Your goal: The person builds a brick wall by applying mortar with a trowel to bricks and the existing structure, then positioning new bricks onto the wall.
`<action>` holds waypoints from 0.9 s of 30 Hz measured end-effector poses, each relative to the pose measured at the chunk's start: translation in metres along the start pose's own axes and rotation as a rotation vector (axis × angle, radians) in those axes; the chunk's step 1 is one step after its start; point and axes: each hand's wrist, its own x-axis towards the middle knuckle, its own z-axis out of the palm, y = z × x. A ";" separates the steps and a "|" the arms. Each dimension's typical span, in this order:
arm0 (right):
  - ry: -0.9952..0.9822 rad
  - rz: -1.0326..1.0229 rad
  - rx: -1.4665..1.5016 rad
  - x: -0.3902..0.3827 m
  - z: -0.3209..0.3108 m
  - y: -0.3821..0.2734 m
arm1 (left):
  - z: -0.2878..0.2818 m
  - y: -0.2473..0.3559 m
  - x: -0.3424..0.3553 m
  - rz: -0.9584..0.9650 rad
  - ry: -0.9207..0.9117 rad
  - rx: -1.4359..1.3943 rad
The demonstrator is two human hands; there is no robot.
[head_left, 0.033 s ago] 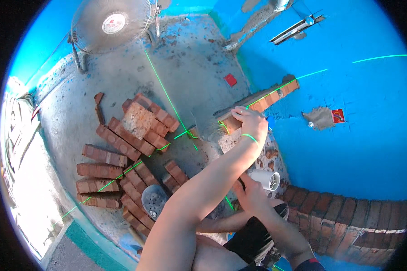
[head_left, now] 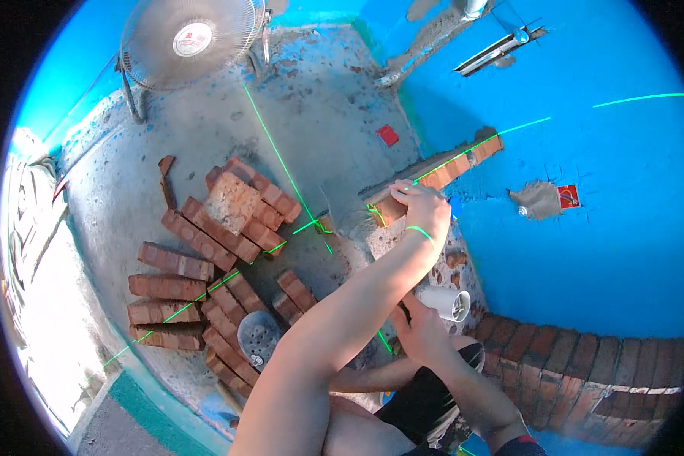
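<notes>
1. The person's left hand (head_left: 422, 207) lies palm down over the end brick (head_left: 391, 207) of a short brick course (head_left: 448, 169) that juts from the blue wall (head_left: 585, 251); the fingers curl over the brick's top and grasp it.
2. The right hand (head_left: 418, 330) rests lower, below the course, just beside a white pipe end (head_left: 450, 302); whether it grips anything I cannot tell.
3. A green laser line (head_left: 463, 148) runs along the course and across the wrist. To seat the brick well, I judge its top edge should meet this line, pressed down evenly rather than at one corner.
4. Wet mortar (head_left: 349, 224) shows just left of the course; any squeezed-out excess would want striking off.
5. A loose pile of bricks (head_left: 213, 258) lies on the floor, well left of the course, with a fan (head_left: 190, 38) beyond.
</notes>
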 end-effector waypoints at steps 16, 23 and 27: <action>-0.086 -0.054 0.037 0.002 0.019 0.009 | -0.001 0.001 0.001 -0.023 0.002 0.026; -0.085 0.057 -0.063 0.019 0.010 0.011 | -0.009 0.002 -0.002 0.054 -0.003 0.052; -0.145 0.024 -0.081 0.019 0.006 0.005 | 0.007 0.002 0.005 -0.021 -0.007 0.042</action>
